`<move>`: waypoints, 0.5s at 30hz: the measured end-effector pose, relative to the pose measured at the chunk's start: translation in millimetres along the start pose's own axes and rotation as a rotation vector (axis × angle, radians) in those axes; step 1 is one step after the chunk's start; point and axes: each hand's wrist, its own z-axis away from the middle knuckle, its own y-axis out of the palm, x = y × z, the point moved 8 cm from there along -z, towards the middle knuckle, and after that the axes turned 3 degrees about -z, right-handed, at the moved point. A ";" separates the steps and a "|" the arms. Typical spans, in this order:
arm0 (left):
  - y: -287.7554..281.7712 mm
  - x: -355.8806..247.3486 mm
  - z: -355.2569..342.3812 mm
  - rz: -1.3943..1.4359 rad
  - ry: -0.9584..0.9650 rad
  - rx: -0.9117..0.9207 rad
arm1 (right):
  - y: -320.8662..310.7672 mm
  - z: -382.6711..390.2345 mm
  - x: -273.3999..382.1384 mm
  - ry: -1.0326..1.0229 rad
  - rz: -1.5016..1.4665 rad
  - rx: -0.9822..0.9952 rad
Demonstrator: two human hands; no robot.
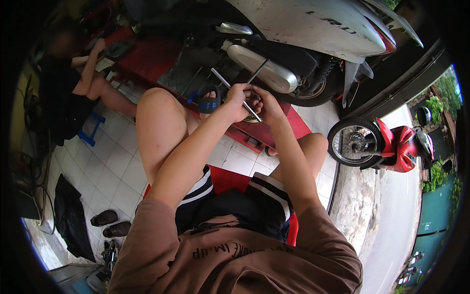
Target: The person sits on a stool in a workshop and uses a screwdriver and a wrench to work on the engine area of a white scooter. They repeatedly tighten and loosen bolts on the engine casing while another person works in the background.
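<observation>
Here, both bare forearms rise from the lower middle of the frame and converge just above its centre, elbows spread, so that the two hands meet in front of the knees. The left hand point(238, 102) is bent inward with its fingers curled, its grip closed around a silver rod point(220, 78), which slants from upper left to lower right through the fist, its lower end showing below the right hand's fingers. The right hand point(267, 103) comes in from the other side, wrist angled toward the left, fingers bent and thumb side up, close against the left; what its grip holds, if anything, I cannot tell. A thin dark rod point(260, 70) points from between the hands toward the upper right, its lower end hidden by the fingers. Just below them a round brass-coloured piece point(252, 118) partly shows above a red platform point(297, 128). A sandalled foot point(209, 103) is just left of the left hand. A silver motor scooter point(313, 27) fills the top of the frame, a red motorbike point(399, 147) stands at right, and a seated co-worker point(58, 83) bends an arm at upper left, near a blue stool point(91, 129).
</observation>
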 end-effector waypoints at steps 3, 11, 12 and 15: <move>3.5 0.7 -7.7 -0.027 -0.025 0.093 | 15.2 0.8 1.9 0.082 -0.157 0.080; 23.4 -16.4 47.7 -1.325 0.524 -0.139 | 5.7 -25.3 16.7 -0.100 -0.136 0.279; 54.3 -25.6 88.1 -1.641 0.658 -0.151 | 1.2 -24.7 15.6 -0.104 -0.133 0.251; 77.1 -47.2 126.9 -1.863 1.106 -0.152 | 21.6 -16.8 14.9 -0.119 -0.108 0.121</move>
